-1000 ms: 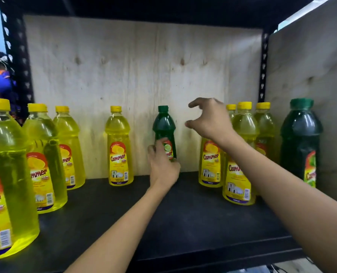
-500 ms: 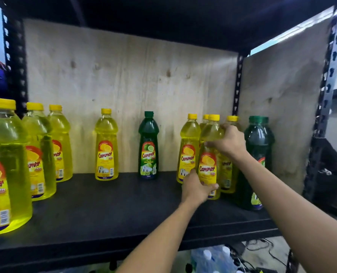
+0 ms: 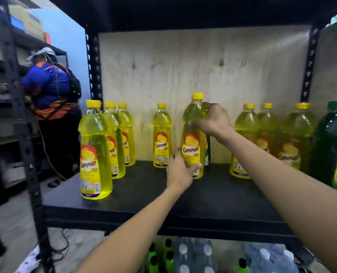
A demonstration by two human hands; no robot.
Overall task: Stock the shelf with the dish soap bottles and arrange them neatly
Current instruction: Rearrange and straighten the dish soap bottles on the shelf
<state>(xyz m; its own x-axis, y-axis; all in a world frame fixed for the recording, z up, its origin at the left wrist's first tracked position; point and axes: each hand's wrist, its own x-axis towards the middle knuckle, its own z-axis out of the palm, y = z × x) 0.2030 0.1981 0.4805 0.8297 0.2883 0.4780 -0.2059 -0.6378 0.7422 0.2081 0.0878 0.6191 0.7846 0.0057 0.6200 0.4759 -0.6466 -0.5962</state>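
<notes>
- A black metal shelf point(image 3: 213, 198) backed by a bare plywood panel point(image 3: 183, 66) is shown. A person in a blue top point(image 3: 49, 85) is seen at another rack on the far left, and packed bottles point(image 3: 193, 255) are stored on the level below.
- One yellow dish soap bottle point(image 3: 193, 142) is held upright near the middle of the shelf. Whether its base rests on the board or hangs just above it cannot be told.
- The left hand point(image 3: 180, 171) is wrapped round its lower body beside the label. The right hand point(image 3: 213, 120) is clasped over its shoulder below the cap.
- A green bottle point(image 3: 208, 150) is mostly hidden just behind it. A lone yellow bottle point(image 3: 162, 138) stands to its left and a row of three point(image 3: 96, 154) further left. A yellow cluster point(image 3: 244, 134) and a large green bottle point(image 3: 333, 146) stand to the right.
- Three risks are judged. The hidden green bottle could be knocked against the panel if the held one is pushed back unseen. The tall, narrow bottle could be toppled if released off-level. The colours could be left mixed.
</notes>
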